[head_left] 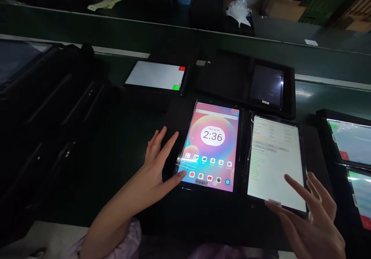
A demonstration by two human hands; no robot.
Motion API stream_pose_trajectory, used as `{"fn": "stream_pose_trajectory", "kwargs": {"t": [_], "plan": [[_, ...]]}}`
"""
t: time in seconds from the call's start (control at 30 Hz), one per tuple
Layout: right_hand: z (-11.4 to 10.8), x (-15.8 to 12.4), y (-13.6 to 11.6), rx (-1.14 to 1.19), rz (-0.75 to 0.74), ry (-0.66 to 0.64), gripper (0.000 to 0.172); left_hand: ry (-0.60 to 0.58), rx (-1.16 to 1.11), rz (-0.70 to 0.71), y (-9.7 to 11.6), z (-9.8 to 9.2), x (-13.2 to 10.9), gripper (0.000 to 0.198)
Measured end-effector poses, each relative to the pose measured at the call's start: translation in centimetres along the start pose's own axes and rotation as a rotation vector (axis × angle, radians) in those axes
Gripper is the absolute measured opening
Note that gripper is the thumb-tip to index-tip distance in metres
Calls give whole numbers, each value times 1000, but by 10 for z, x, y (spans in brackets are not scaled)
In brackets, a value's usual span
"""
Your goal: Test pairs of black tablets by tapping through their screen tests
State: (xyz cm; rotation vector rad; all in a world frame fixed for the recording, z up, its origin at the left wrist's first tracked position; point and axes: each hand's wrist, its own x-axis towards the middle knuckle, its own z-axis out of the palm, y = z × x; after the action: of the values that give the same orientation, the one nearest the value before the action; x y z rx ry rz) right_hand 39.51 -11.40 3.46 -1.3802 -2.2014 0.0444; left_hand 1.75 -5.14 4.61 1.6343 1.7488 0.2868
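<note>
A tablet with a pink and blue home screen, its clock at 2:36, lies in front of me. My left hand is at its left side, fingers spread, the thumb at the lower left corner. I cannot tell whether the thumb touches the glass. To the right lies a second tablet with a white screen of text and check boxes. Over its lower right part is my right hand, open, index finger stretched out above the screen and thumb by the bottom edge. Nothing is held in either hand.
Behind lie a tablet with a white screen and red and green corners and a dark-screened tablet in a black tray. Lit tablets stand at the right edge. Stacked black trays fill the left. A plastic bag sits beyond the ledge.
</note>
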Motion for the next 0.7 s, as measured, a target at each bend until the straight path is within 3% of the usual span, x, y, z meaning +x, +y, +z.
{"fn": "stream_pose_trajectory", "kwargs": {"t": [0.3, 0.7], "plan": [[3, 7, 0, -32, 110, 136, 26, -12, -27, -33, -1, -4, 0, 100], [-8, -8, 0, 41, 57, 12, 32, 56, -53, 41, -14, -1, -2, 89]]}}
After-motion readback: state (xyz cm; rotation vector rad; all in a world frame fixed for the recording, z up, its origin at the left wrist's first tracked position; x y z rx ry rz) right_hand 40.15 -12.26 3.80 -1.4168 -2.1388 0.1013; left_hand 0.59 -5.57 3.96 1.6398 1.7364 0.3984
